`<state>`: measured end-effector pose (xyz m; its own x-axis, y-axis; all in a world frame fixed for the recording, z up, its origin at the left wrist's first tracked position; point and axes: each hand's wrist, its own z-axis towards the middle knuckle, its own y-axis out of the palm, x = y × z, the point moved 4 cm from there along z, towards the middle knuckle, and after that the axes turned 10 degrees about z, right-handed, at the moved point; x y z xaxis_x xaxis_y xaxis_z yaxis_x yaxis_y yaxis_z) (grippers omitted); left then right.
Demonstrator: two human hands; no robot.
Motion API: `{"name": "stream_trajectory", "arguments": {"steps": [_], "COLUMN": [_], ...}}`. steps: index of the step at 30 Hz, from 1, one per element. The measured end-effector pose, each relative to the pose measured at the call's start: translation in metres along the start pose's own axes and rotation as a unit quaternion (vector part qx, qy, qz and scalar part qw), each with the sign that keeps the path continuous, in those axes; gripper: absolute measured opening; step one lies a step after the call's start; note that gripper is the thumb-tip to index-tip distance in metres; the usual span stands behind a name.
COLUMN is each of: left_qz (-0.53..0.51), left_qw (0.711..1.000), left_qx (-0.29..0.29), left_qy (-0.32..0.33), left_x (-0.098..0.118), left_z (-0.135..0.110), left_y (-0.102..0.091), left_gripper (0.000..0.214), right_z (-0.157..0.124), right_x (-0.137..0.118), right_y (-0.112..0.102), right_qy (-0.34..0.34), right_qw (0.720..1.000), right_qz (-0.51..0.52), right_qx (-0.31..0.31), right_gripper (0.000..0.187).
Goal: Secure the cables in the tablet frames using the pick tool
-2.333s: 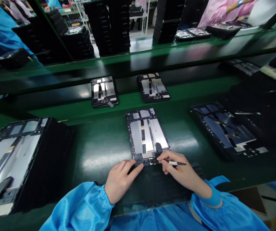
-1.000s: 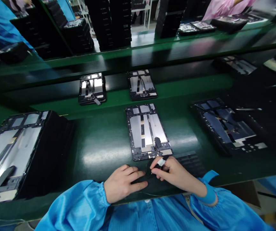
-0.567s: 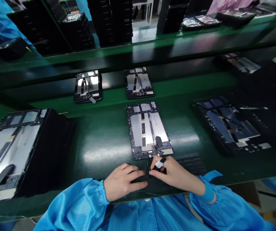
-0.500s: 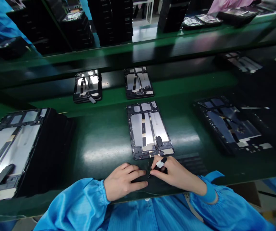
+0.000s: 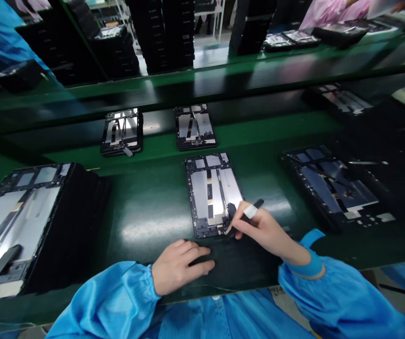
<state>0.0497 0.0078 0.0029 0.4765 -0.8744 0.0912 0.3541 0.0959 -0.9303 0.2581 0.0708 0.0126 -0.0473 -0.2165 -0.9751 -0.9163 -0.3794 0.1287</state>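
An opened tablet [image 5: 198, 188] lies in front of me on the green bench, showing silvery panels, dark flex cables and a black frame. My right hand [image 5: 258, 228] pinches dark tweezers [image 5: 259, 203] over the tablet's lower right corner. The tips come down near small parts on its bottom edge; whether they touch cannot be made out. White tape wraps one finger of that hand, and a blue band circles the wrist. My left hand [image 5: 183, 266] rests on the bench just below the tablet, fingers stretched out, holding nothing.
A tall stack of opened tablets [image 5: 15, 221] stands at left. Two smaller tablet piles, left [image 5: 122, 132] and right [image 5: 195, 126], sit farther back. Another opened tablet [image 5: 329, 181] lies at right. Beyond the raised green ledge [image 5: 223, 70] are black stacks and a person's pink sleeve [image 5: 324, 13].
My right hand has moved up from the bench edge with the tweezers, onto the tablet's lower right corner. My left hand stays nearly in place. The view has shifted slightly.
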Motion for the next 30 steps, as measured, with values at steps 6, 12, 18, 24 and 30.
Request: {"name": "stream_trajectory", "arguments": {"steps": [6, 12, 18, 24, 30], "left_qz": [0.056, 0.053, 0.051, 0.047, 0.044], "left_qw": [0.992, 0.992, 0.992, 0.991, 0.992], "left_qx": [0.080, 0.075, 0.079, 0.083, 0.081], "left_qy": [-0.085, -0.087, -0.090, -0.091, -0.089], "left_x": [-0.022, -0.023, -0.023, -0.023, -0.023], "left_z": [0.003, 0.000, 0.001, 0.001, 0.001], "left_y": [-0.003, 0.001, 0.001, 0.001, 0.002], "left_gripper": [0.014, 0.015, 0.014, 0.014, 0.014], "right_z": [0.042, 0.043, 0.042, 0.042, 0.043], "right_x": [0.001, 0.006, 0.005, 0.008, 0.007], "right_y": [0.018, 0.021, 0.023, 0.022, 0.023], "right_qy": [0.094, 0.101, 0.105, 0.100, 0.103], "right_qw": [0.994, 0.993, 0.992, 0.992, 0.992], "right_qz": [-0.011, -0.032, -0.043, -0.050, -0.046], "right_qx": [-0.057, -0.060, -0.057, -0.059, -0.054], "right_gripper": [0.026, 0.026, 0.025, 0.018, 0.018]}}
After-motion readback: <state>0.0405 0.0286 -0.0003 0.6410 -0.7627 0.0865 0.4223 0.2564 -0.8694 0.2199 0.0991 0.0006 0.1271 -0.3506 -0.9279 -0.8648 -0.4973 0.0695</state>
